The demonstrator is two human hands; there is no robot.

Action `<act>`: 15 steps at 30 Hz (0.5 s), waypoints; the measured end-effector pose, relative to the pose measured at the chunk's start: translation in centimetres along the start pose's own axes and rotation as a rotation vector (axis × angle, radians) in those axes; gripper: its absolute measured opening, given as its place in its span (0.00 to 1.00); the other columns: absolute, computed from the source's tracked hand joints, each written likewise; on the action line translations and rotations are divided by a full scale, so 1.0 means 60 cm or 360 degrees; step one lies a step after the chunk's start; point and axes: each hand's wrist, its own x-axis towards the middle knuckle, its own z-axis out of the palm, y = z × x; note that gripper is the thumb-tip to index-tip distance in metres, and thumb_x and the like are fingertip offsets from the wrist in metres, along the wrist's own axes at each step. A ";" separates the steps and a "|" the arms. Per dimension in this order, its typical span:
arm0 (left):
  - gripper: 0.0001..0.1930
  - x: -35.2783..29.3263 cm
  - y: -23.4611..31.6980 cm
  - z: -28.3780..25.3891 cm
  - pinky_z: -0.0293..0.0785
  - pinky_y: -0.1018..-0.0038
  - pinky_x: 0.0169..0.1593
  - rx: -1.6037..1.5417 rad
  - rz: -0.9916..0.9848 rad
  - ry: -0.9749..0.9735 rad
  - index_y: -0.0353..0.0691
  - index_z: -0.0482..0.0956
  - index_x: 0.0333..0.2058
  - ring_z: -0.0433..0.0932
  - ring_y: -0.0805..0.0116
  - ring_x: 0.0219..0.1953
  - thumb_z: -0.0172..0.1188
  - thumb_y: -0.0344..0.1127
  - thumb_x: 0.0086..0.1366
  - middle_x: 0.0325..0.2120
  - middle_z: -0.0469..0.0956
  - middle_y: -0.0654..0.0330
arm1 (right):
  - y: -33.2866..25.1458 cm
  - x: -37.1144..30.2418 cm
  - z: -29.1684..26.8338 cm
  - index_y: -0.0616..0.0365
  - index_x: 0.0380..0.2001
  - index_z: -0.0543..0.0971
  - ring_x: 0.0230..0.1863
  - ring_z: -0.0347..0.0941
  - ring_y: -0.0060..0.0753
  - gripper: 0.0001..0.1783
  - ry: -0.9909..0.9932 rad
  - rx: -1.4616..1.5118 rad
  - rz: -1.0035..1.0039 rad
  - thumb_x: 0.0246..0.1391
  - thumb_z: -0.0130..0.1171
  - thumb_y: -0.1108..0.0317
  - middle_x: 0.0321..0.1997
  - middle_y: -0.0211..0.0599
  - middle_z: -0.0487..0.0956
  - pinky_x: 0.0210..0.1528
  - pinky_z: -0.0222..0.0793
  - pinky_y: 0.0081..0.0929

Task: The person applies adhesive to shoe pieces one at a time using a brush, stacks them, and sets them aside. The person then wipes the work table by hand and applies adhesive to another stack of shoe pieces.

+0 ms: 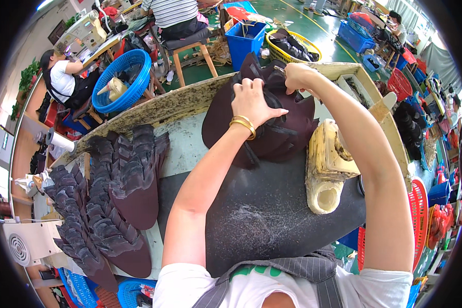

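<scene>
A heap of dark maroon and black shoe-upper-like pieces (292,128) lies at the far middle of the table. My left hand (254,102) rests on top of it, fingers and thumb apart, a gold bangle at the wrist. At the heap's far edge, my right hand (300,78) is closed in a pinch; what sits between its fingers is too small to make out. Right of the heap stands a yellowish, glue-crusted plastic jug (326,161) with its round mouth toward me. Overlapping rows of similar dark pieces (120,205) are laid out on the left.
A worn black mat (256,215) covers the table's near middle. The table has a raised, stained rim (164,108). A flat wooden stick (382,107) leans at the right rim. Beyond are blue baskets (123,82), a blue bin (244,43), a yellow basket (313,43) and people seated at work.
</scene>
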 end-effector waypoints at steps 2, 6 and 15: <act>0.45 0.000 -0.013 -0.006 0.76 0.61 0.50 -0.0013 -0.0045 0.0064 0.40 0.74 0.44 0.69 0.53 0.50 0.76 0.66 0.32 0.44 0.70 0.55 | 0.003 0.002 0.002 0.63 0.32 0.84 0.31 0.82 0.37 0.12 -0.0015 -0.0042 -0.0023 0.44 0.68 0.67 0.29 0.40 0.84 0.35 0.77 0.36; 0.43 -0.005 -0.046 0.002 0.75 0.63 0.45 -0.0210 0.0027 0.0243 0.39 0.73 0.37 0.70 0.57 0.47 0.76 0.67 0.32 0.37 0.73 0.57 | 0.000 -0.013 0.000 0.62 0.32 0.84 0.30 0.82 0.35 0.11 0.0081 0.0081 -0.0082 0.44 0.68 0.67 0.30 0.40 0.84 0.35 0.77 0.36; 0.38 -0.022 -0.038 -0.135 0.73 0.71 0.36 -0.0837 0.0292 0.0630 0.37 0.69 0.35 0.73 0.67 0.28 0.82 0.56 0.34 0.25 0.70 0.63 | 0.007 -0.057 -0.046 0.63 0.36 0.77 0.16 0.68 0.25 0.19 0.0033 0.0739 -0.0483 0.39 0.72 0.70 0.19 0.32 0.74 0.19 0.61 0.29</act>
